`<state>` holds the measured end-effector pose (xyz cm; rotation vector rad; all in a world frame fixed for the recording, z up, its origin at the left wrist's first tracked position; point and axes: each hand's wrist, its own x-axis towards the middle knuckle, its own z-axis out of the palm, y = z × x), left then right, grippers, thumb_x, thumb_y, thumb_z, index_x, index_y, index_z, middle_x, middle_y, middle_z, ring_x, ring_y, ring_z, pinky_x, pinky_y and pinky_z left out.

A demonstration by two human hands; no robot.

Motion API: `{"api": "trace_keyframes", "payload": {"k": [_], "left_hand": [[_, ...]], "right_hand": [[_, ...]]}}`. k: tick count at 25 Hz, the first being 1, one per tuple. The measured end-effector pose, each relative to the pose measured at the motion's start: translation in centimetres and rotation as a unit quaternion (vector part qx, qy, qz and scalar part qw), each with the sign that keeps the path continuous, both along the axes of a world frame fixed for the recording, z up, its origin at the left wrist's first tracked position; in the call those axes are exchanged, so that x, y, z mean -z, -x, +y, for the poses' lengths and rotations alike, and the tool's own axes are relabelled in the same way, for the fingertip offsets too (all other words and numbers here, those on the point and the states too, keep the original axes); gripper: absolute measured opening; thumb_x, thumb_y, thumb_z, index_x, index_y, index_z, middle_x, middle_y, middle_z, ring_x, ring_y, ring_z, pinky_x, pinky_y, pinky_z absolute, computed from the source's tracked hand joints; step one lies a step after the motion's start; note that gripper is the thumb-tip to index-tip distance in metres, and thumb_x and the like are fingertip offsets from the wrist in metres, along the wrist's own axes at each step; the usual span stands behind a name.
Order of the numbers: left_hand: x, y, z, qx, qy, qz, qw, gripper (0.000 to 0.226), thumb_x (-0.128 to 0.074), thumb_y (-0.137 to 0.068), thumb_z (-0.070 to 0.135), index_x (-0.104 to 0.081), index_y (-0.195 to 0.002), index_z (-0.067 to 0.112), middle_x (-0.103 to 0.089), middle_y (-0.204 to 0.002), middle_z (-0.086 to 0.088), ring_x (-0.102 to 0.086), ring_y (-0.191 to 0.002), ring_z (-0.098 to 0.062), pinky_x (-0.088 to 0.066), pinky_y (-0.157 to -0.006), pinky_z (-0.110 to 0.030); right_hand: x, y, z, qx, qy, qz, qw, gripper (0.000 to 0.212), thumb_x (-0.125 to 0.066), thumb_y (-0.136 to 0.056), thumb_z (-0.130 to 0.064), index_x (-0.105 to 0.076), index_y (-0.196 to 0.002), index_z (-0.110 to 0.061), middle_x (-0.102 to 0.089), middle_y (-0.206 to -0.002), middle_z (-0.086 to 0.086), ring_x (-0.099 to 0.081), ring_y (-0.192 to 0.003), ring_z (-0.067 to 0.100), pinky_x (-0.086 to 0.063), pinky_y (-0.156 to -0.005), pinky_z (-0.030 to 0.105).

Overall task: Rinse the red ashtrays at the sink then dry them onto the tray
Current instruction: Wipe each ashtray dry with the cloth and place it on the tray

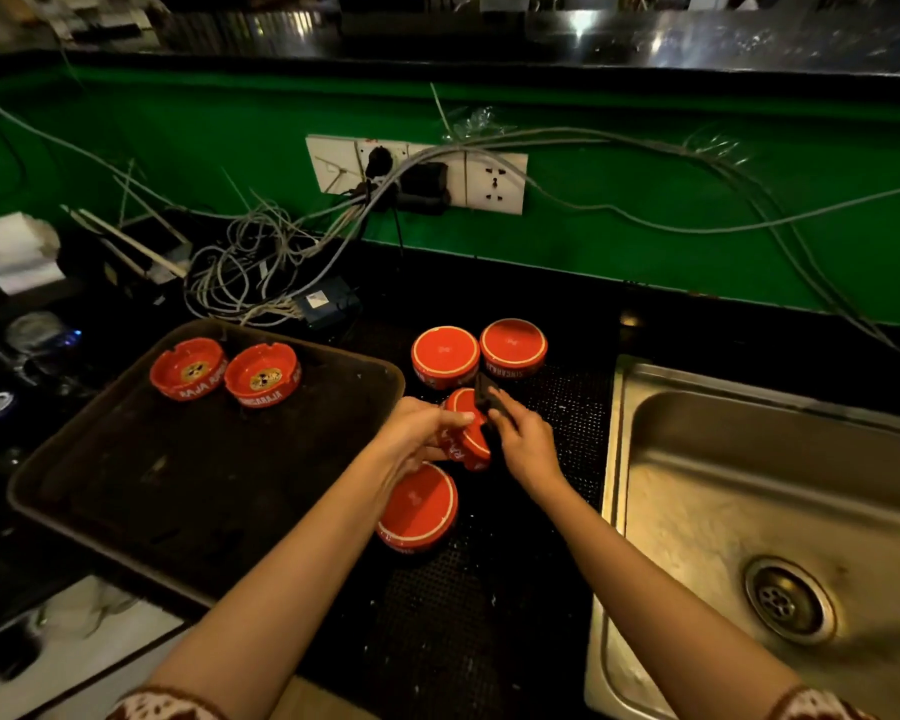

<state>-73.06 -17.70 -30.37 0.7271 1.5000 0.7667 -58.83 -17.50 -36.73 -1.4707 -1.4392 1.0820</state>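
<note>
My left hand (421, 433) grips a tilted red ashtray (467, 433) above the black mat. My right hand (526, 444) holds a dark cloth (487, 396) against that ashtray's upper edge. Three more red ashtrays sit upside down on the mat: two at the back (445, 354) (513, 347) and one near my left forearm (420, 509). On the brown tray (126, 491) two ashtrays stand upright at the far corner (188, 368) (263, 375). The steel sink (759, 511) lies to the right.
A tangle of grey cables (250, 262) and a wall socket panel (417, 174) sit behind the tray on the green wall. Dark glassware (27, 345) crowds the far left. The sink drain (788, 597) is at lower right.
</note>
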Motion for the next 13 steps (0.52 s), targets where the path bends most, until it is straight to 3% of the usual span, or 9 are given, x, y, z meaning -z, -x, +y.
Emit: {"api": "trace_keyframes", "payload": {"k": [4,6,8,11,13], "left_hand": [[0.1,-1.5,-1.1,-0.014,-0.062,0.118,0.991,0.014,-0.07,-0.067,-0.003,-0.067,-0.08,0.002,-0.067,-0.081,-0.02,-0.065,-0.072,-0.029,-0.055,-0.067,-0.04],[-0.1,-2.2,-1.9,0.037,-0.099,0.167,0.98,0.028,-0.072,-0.058,0.008,-0.07,-0.085,0.004,-0.071,-0.085,-0.02,-0.068,-0.078,-0.031,-0.055,-0.071,-0.04],[0.2,-3.1,-3.2,0.081,-0.124,0.196,0.969,0.04,-0.071,-0.052,0.016,-0.071,-0.091,0.009,-0.072,-0.091,-0.014,-0.068,-0.085,-0.025,-0.054,-0.077,-0.037],[0.7,-3.6,-4.8,0.086,-0.152,0.202,0.964,0.038,-0.072,-0.06,0.006,-0.069,-0.098,0.011,-0.069,-0.089,-0.005,-0.064,-0.083,-0.015,-0.05,-0.071,-0.024],[1.1,-3.3,-4.9,0.089,-0.146,0.183,0.968,0.047,-0.075,-0.059,0.003,-0.065,-0.105,0.009,-0.069,-0.097,-0.006,-0.064,-0.092,-0.017,-0.052,-0.084,-0.029]], "right_hand": [[-1.0,-2.7,0.4,0.061,0.026,0.151,0.986,0.025,-0.053,-0.094,-0.015,-0.065,-0.115,-0.021,-0.069,-0.109,0.0,-0.062,-0.106,0.017,-0.048,-0.096,0.034],[-2.5,-4.5,-0.2,0.033,-0.025,0.148,0.988,0.025,-0.054,-0.093,-0.011,-0.065,-0.111,-0.024,-0.069,-0.105,-0.006,-0.062,-0.104,0.01,-0.048,-0.093,0.027],[-3.9,-5.2,-1.5,-0.072,-0.077,0.082,0.991,0.027,-0.058,-0.091,-0.01,-0.064,-0.112,-0.025,-0.067,-0.109,-0.009,-0.059,-0.106,-0.001,-0.043,-0.093,0.018],[-2.7,-4.4,-3.8,-0.2,-0.126,-0.025,0.971,0.031,-0.059,-0.089,-0.013,-0.065,-0.118,-0.023,-0.058,-0.128,-0.007,-0.046,-0.124,-0.002,-0.031,-0.105,0.013],[-1.7,-4.4,-4.2,-0.183,-0.11,0.009,0.977,0.032,-0.056,-0.091,-0.012,-0.062,-0.12,-0.024,-0.057,-0.13,-0.006,-0.045,-0.127,0.002,-0.031,-0.106,0.014]]}}
